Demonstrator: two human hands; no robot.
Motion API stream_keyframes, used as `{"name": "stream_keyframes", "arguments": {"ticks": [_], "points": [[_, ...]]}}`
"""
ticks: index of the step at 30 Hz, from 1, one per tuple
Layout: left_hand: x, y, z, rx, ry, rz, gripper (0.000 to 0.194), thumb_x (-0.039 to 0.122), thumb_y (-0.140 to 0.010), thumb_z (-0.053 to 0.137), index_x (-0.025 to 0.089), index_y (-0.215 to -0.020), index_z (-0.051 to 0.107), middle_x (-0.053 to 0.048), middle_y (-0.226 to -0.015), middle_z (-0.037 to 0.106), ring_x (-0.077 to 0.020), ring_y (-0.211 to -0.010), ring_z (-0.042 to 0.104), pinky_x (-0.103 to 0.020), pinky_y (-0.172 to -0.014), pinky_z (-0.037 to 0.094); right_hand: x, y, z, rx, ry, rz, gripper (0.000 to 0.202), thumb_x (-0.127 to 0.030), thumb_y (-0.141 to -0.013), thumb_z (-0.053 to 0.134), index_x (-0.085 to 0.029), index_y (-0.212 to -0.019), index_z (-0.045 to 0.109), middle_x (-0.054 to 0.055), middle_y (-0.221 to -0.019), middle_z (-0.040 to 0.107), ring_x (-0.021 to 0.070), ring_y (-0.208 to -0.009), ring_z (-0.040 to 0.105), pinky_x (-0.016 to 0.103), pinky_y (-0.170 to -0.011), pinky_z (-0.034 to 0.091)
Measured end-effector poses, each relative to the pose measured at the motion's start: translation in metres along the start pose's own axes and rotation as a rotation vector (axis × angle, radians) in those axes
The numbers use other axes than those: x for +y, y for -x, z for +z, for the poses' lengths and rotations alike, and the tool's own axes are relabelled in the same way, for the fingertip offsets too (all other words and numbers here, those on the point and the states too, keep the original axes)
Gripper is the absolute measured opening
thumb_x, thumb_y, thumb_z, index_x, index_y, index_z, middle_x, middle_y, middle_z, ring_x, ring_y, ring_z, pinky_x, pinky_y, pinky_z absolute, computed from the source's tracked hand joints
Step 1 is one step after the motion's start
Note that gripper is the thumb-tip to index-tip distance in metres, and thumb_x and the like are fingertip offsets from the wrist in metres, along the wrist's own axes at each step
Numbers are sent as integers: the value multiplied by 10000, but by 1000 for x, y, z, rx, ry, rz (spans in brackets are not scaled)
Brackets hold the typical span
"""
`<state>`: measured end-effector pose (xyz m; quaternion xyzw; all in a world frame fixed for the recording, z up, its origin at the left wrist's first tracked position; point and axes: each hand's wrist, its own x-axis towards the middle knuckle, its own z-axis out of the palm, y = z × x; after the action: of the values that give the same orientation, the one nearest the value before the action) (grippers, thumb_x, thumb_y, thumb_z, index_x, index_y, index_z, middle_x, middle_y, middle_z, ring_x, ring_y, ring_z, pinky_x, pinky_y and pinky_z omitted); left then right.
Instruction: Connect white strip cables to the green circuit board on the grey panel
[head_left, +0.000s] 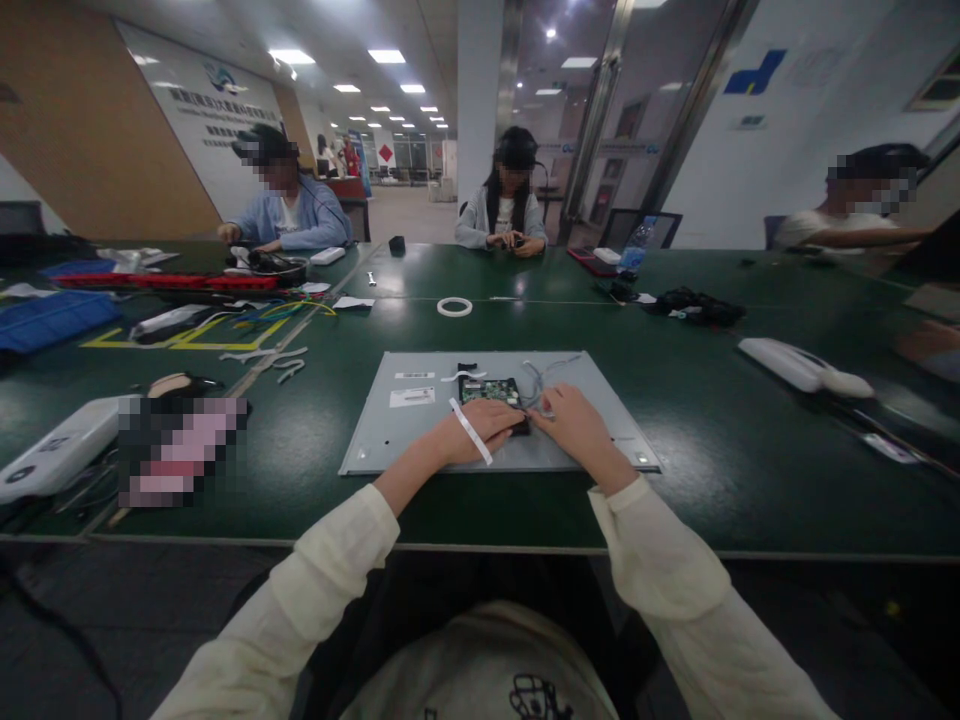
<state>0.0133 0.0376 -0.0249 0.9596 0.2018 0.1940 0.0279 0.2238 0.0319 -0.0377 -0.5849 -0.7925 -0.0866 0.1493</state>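
A flat grey metal panel [420, 440] with labels lies on the table before me. Near its middle sits a green circuit board [487, 390] in a black frame. My left hand [480, 428] rests on the board's near part with its fingers stretched out flat. A strip of white tape [471, 432] crosses the back of that hand. My right hand [576, 425] is at the board's right edge, thumb and finger closed together; what is between them is too small to make out. Grey cables [536, 378] loop over the panel just beyond those fingertips. Another white strip [459, 377] lies across the board's top.
A roll of white tape [454, 307] lies beyond the panel. Left are a blue tray [60, 318], wires, torn strips [289, 368] and a white device [67, 445]. Another white device [802, 368] and a black cable bundle [694, 305] lie right. Several people sit around the table.
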Motion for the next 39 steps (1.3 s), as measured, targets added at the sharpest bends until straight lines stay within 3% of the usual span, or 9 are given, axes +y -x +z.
{"name": "stream_keyframes", "arguments": {"ticks": [11,22,28,31,34,39], "points": [[0,4,-5,30,4,-80,284,224,-884,427,134,-1093,597,-95,-1062,661,-194,-981,604,-341,-892,460,25,5,4,-81,14,137,173,-326,-857,511,-173,-782,535,72,-834,550,197,-809,500,285,-687,339],[-1,5,-6,61,-20,-95,244,230,-884,422,174,-952,650,-74,-889,690,-186,-876,626,-354,-818,461,23,7,-2,-106,77,188,193,-322,-879,475,-175,-779,551,80,-857,559,190,-813,513,281,-651,320],[-10,4,-12,53,-140,-22,291,231,-907,354,163,-848,631,-70,-749,647,-163,-775,609,-311,-758,449,21,4,-6,-2,37,190,180,-253,-884,424,-168,-793,554,93,-835,564,206,-817,519,298,-682,357],[-17,6,-17,142,-267,-85,302,225,-911,333,158,-829,616,-74,-729,624,-168,-759,593,-316,-743,434,11,1,-15,141,-136,45,173,-227,-886,405,-163,-878,566,86,-868,564,193,-834,528,300,-741,402],[-23,12,-23,242,-382,-220,287,210,-906,338,153,-821,606,-76,-730,620,-176,-749,582,-325,-727,413,-13,0,-29,240,-252,-262,253,-230,-877,434,-168,-1096,542,104,-1035,552,206,-974,512,337,-842,424],[-26,19,-29,213,-403,-344,201,239,-873,423,163,-773,581,-66,-727,620,-198,-757,572,-329,-702,385,-62,-7,-45,266,-154,-694,411,-206,-880,461,-178,-1289,445,121,-1174,522,223,-1079,467,389,-893,421]]}}
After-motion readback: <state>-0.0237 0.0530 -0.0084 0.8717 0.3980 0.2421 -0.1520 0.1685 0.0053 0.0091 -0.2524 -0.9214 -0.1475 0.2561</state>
